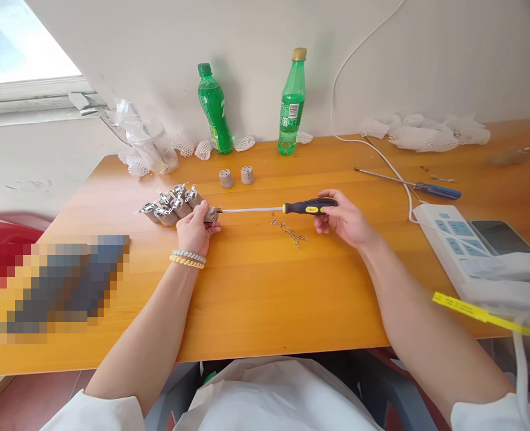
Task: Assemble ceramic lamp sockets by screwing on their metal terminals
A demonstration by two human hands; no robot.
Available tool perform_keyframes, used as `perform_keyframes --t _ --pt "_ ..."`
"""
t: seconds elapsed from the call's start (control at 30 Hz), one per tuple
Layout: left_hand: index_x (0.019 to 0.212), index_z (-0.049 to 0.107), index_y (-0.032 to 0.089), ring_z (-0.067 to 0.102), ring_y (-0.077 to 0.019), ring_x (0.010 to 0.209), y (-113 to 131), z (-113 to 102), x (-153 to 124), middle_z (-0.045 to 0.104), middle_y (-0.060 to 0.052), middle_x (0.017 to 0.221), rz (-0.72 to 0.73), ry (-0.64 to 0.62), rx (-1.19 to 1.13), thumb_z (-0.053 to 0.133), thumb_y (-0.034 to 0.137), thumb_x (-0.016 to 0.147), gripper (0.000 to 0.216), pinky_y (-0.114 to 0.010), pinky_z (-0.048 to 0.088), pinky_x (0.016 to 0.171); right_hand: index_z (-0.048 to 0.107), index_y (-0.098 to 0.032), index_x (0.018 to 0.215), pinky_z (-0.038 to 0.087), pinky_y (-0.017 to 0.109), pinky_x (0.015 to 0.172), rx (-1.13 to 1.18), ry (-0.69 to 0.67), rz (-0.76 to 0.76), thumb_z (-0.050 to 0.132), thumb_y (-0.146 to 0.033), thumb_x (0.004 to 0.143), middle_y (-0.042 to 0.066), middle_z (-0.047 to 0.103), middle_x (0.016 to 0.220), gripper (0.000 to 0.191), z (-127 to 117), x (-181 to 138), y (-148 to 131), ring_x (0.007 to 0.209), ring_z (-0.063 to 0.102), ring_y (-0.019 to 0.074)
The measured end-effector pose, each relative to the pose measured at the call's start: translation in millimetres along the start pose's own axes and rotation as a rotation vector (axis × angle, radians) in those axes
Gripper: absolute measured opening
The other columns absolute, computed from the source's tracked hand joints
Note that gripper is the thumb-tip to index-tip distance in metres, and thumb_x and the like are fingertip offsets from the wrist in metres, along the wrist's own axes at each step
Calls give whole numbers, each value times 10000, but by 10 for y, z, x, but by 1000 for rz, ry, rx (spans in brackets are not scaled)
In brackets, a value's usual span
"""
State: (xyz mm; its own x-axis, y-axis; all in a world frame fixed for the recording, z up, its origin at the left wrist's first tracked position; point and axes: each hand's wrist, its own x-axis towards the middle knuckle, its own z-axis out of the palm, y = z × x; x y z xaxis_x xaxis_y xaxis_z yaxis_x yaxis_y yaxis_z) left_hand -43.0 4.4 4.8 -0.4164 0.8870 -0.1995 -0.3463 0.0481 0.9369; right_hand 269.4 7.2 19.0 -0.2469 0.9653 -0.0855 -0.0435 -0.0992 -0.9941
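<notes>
My left hand (197,229) grips a small grey-brown cylindrical fitting (211,214) with metal parts on its end. In my right hand (343,218) is a screwdriver (251,210) with a black and yellow handle. Its long shaft lies level, pointing left, and its tip meets the metal end of the fitting. Just left of my left hand stands a cluster of similar fittings (181,206) with metal strips on top. Two more grey-brown pieces (226,178) without strips stand farther back. Below the shaft lie small screws (274,222) and thin metal strips (294,234).
Two green bottles (215,111) stand against the wall among white foam nets (421,133). At right are a blue-handled screwdriver (435,190), a white cable (381,157), a power strip (453,239) and a dark phone-like slab (502,237). A plastic bag (150,140) sits back left.
</notes>
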Motion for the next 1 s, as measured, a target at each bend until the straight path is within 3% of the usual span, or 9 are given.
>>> perform_keyframes --t 0.13,0.23,0.3,0.43,0.6,0.8,1.0 --pt "705 590 110 524 -95 429 -6 1 5 592 -19 621 -10 11 5 738 342 663 278 -228 474 393 429 -238 901 312 250 394 -178 86 -5 538 -590 807 -56 511 430 380 5 -5 32 356 477 138" --pt "707 590 110 520 -93 430 1 9 3 592 -21 626 -11 7 10 739 348 662 284 -227 471 393 454 -208 702 299 264 382 -343 159 20 388 -688 833 -30 424 342 502 -21 5 73 306 415 121" --pt "709 591 110 518 -92 429 8 10 2 588 -19 627 -5 -1 12 740 353 660 289 -227 470 392 470 -198 659 294 271 387 -324 139 42 328 -700 843 -1 441 347 553 -29 15 79 317 427 125" --pt "686 587 110 516 -95 426 22 -6 12 565 -9 605 26 -2 16 743 355 653 292 -231 469 391 510 -204 860 275 260 402 -78 32 55 408 -571 843 14 567 473 382 6 29 53 397 507 152" --pt "678 585 109 511 -94 418 33 -19 28 554 -3 593 59 12 12 753 359 636 304 -227 450 376 448 -226 944 270 252 417 24 14 64 444 -428 810 -24 559 474 243 46 27 47 396 489 145" --pt "685 576 122 490 -81 419 42 -5 16 542 9 587 62 33 16 773 384 606 337 -215 429 371 379 -246 970 311 259 457 80 -28 28 513 -311 736 -31 611 564 278 45 6 46 467 521 152" --pt "707 558 152 512 -90 442 66 -4 7 560 20 611 11 113 50 815 360 529 375 -200 395 349 377 -250 957 313 264 459 64 -23 13 540 -310 718 -53 572 528 296 81 0 78 449 501 148"
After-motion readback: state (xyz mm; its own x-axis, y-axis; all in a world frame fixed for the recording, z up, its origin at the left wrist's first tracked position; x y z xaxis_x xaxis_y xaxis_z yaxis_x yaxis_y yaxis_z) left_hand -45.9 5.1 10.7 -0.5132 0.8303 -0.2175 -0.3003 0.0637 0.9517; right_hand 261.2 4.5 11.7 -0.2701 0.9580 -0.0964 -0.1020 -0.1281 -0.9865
